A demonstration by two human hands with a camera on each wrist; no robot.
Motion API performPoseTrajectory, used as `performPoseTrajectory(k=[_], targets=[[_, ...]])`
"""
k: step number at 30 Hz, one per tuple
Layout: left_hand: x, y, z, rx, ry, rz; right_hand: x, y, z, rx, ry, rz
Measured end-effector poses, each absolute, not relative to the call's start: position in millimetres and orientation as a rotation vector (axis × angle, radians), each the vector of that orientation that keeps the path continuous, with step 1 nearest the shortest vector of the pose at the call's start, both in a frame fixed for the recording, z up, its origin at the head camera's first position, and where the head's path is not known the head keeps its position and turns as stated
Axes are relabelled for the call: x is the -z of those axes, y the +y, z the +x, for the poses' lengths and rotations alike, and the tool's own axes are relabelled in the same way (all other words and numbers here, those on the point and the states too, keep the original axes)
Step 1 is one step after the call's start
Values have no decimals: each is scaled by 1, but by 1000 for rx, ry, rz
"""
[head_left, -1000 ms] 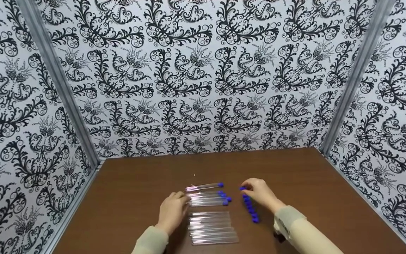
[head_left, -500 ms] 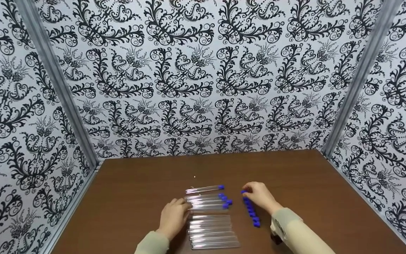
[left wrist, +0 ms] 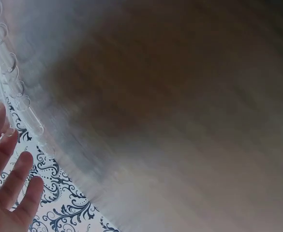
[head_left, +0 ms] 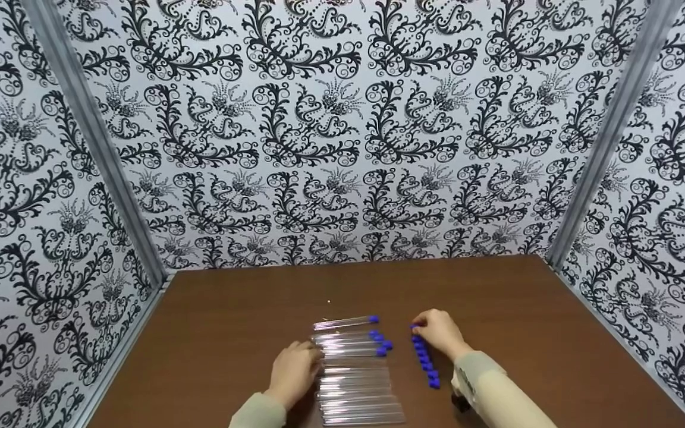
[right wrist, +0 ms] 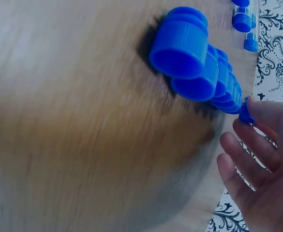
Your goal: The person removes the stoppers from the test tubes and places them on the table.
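Clear test tubes (head_left: 357, 389) lie side by side on the brown table, with their rounded ends to the left. Beyond them lie several tubes with blue caps (head_left: 381, 352), one (head_left: 345, 323) set a little apart at the back. My left hand (head_left: 295, 370) is at the rounded ends; in the left wrist view its thumb and index finger pinch the end of one test tube (left wrist: 8, 131), the other fingers spread. To the right runs a row of loose blue caps (head_left: 423, 359). My right hand (head_left: 442, 331) pinches the farthest blue cap (right wrist: 246, 112) between thumb and index finger.
The brown table (head_left: 229, 309) ends at a patterned back wall (head_left: 342, 178). Patterned side walls with grey corner posts (head_left: 101, 148) stand left and right. In the right wrist view, the nearest loose cap (right wrist: 180, 46) lies on its side, hollow end showing.
The head view has tilted slightly, so table, tubes and caps sit a little lower. Both hands keep nearly the same places, the right at the far end of the cap row.
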State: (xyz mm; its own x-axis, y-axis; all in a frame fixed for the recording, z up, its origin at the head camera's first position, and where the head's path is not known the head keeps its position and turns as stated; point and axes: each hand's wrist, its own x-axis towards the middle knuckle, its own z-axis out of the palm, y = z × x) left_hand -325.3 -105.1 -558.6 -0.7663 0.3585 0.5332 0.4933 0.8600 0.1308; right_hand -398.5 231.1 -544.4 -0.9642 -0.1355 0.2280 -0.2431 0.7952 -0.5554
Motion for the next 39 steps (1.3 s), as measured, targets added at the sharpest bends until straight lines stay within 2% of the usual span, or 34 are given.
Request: performPoseTrajectory(k=[18,22,30,39], targets=[[562,-103,-317,395,-2630,-607,546,229,-382,-1006,-2842,291],[563,-104,-316,424,-2664,-581,546,220,-373,-1042,-2779,370],[551,-102,-320,491,-2660,-479,538,195,-354,-972,-2722,569],[548,-99,-317,546,-2783,-302,553,177,-340,-927,-2797,561]])
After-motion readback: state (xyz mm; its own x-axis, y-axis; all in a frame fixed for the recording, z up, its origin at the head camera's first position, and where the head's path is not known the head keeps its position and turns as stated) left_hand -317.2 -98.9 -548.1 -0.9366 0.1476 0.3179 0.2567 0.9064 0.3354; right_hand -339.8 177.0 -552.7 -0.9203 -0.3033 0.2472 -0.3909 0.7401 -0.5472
